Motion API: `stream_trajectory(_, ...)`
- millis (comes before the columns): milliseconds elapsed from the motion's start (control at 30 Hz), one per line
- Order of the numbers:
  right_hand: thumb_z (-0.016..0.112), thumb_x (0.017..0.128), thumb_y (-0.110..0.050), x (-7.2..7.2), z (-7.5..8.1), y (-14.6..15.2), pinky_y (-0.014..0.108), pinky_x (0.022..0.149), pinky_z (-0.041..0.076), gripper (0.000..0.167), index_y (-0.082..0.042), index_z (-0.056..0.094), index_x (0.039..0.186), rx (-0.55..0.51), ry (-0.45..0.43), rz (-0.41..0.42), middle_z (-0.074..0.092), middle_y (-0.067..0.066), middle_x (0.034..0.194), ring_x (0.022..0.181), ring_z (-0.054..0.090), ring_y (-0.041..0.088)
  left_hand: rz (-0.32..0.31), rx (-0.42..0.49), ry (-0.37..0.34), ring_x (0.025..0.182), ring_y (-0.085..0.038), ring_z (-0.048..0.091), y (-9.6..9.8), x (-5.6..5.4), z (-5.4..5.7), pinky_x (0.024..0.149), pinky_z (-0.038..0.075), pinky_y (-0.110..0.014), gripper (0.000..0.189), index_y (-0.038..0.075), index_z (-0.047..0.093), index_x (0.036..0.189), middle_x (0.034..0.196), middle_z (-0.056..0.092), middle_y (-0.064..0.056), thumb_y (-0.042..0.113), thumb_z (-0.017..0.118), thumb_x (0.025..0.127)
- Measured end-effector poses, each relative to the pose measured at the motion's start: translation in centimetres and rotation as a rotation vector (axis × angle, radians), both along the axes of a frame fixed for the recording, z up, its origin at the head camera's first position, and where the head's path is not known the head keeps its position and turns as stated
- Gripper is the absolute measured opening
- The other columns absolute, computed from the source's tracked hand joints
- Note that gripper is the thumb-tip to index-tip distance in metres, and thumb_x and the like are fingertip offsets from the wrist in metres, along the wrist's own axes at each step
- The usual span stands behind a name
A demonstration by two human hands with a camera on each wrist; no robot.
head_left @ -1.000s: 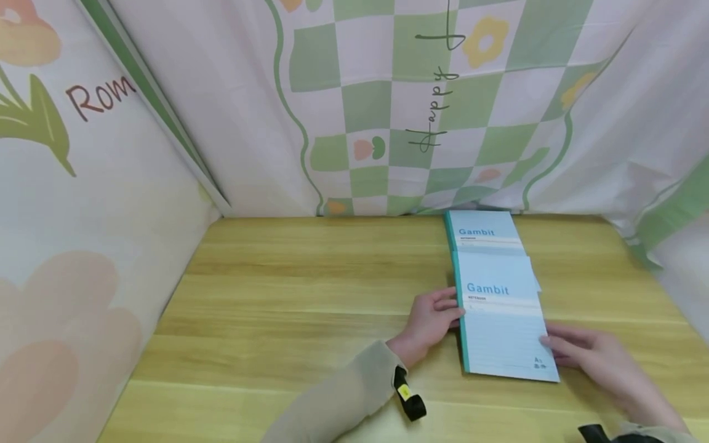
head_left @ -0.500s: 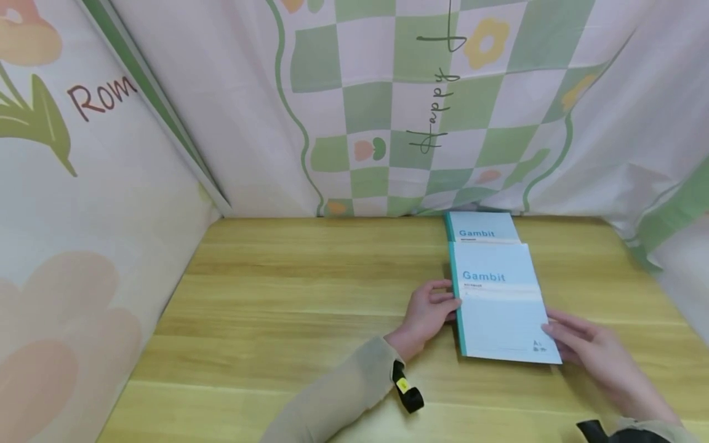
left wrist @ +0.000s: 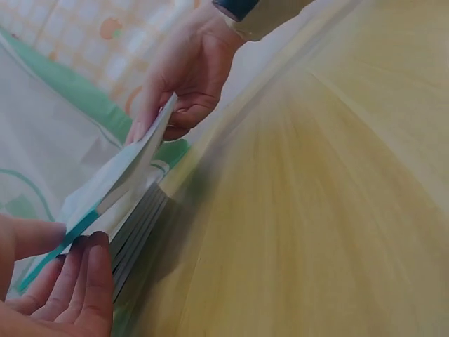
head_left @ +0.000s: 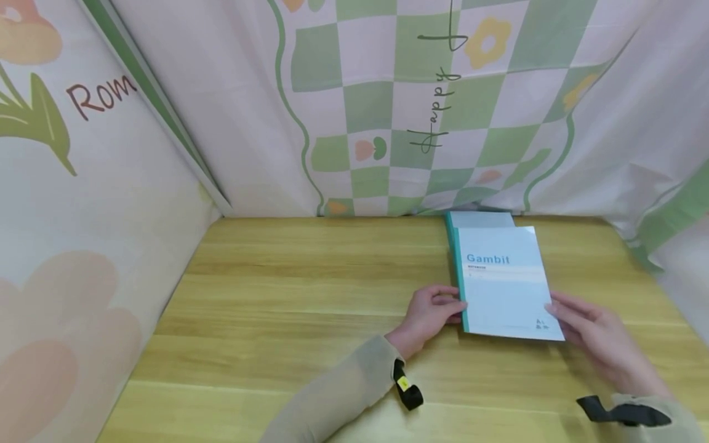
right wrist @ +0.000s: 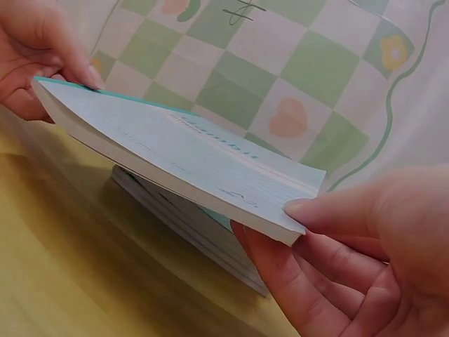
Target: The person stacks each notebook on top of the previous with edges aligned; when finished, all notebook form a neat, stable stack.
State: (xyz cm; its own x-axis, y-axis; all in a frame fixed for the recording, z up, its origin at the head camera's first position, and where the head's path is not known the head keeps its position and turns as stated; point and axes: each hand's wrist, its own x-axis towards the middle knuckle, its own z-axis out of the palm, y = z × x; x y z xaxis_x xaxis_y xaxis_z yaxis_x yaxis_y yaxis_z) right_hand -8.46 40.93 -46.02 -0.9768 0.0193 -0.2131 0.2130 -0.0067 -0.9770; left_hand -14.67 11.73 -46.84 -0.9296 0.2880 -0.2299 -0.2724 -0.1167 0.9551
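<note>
A light blue "Gambit" notebook (head_left: 506, 289) with a teal spine is held between both hands, raised a little above a stack of similar notebooks (head_left: 482, 219). On the spine side, my left hand (head_left: 429, 317) pinches it with the thumb on top and fingers beneath. Across from it, my right hand (head_left: 600, 335) pinches the opposite edge near the lower corner, thumb on the cover. In the right wrist view the held notebook (right wrist: 175, 151) tilts and bows slightly over the stack (right wrist: 189, 225), with a gap between. Most of the stack is hidden in the head view.
The wooden table (head_left: 288, 295) stretches left and in front of the hands. A checkered curtain (head_left: 365, 111) hangs along the back edge, right behind the stack. Another printed cloth (head_left: 111, 215) borders the left side.
Both hands have carried the notebook away from the person, towards the back. It now covers most of the stack, whose cover lettering has gone out of sight.
</note>
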Motion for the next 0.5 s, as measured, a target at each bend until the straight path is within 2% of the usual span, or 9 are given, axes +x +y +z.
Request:
stream_trajectory(67,0.063,0.103,-0.020,-0.5,0.1,0.2,0.018,0.080,0.056,0.025,-0.030,0.066,0.125,0.008,-0.012,-0.002,0.067,-0.022,0.113,0.100,0.065,-0.003,-0.013,-0.011,0.001,0.077,-0.019,0.071,-0.1,-0.1,-0.1,0.073,0.061,-0.033,0.020,0.009,0.073,0.107,0.087,0.072,-0.003,0.001,0.077,0.089)
stream_trajectory(167,0.063,0.103,-0.022,-1.2,0.1,0.6,0.017,0.080,0.055,0.040,-0.022,0.056,0.142,0.026,-0.015,0.002,0.066,-0.024,0.113,0.100,0.064,-0.005,-0.028,-0.063,0.034,0.077,-0.014,0.070,-0.1,-0.3,-0.1,0.074,0.060,-0.029,0.019,0.011,0.074,0.105,0.084,0.071,0.001,0.005,0.080,0.088)
stream_trajectory(267,0.063,0.104,-0.023,-2.0,0.2,0.7,0.015,0.081,0.055,0.060,-0.003,0.038,0.154,0.054,-0.004,0.009,0.064,-0.026,0.113,0.100,0.063,-0.007,-0.039,-0.162,0.086,0.077,-0.008,0.066,-0.1,-0.8,0.1,0.071,0.057,-0.026,0.020,0.016,0.075,0.105,0.083,0.070,0.008,0.012,0.082,0.087)
stream_trajectory(333,0.064,0.103,-0.026,-2.6,0.3,0.8,0.015,0.082,0.054,0.067,0.002,0.032,0.155,0.085,-0.011,0.001,0.063,-0.026,0.115,0.101,0.063,-0.008,-0.045,-0.223,0.119,0.076,-0.006,0.064,0.0,-1.2,0.3,0.069,0.055,-0.026,0.020,0.019,0.076,0.106,0.083,0.069,0.010,0.017,0.083,0.087)
stream_trajectory(400,0.063,0.103,-0.031,-3.1,0.4,0.9,0.013,0.082,0.053,0.069,0.002,0.031,0.156,0.177,-0.009,0.004,0.062,-0.015,0.128,0.102,0.059,-0.011,-0.045,-0.260,0.135,0.076,-0.006,0.062,0.1,-1.7,0.6,0.067,0.054,-0.026,0.020,0.020,0.077,0.106,0.084,0.068,0.012,0.019,0.084,0.087)
stream_trajectory(500,0.063,0.102,-0.038,-3.9,0.6,1.1,0.010,0.083,0.050,0.069,-0.001,0.037,0.155,0.314,-0.018,-0.012,0.053,-0.002,0.146,0.104,0.054,-0.015,-0.035,-0.296,0.146,0.077,-0.005,0.061,0.4,-2.5,1.0,0.067,0.054,-0.026,0.021,0.020,0.077,0.107,0.085,0.066,0.013,0.021,0.084,0.087)
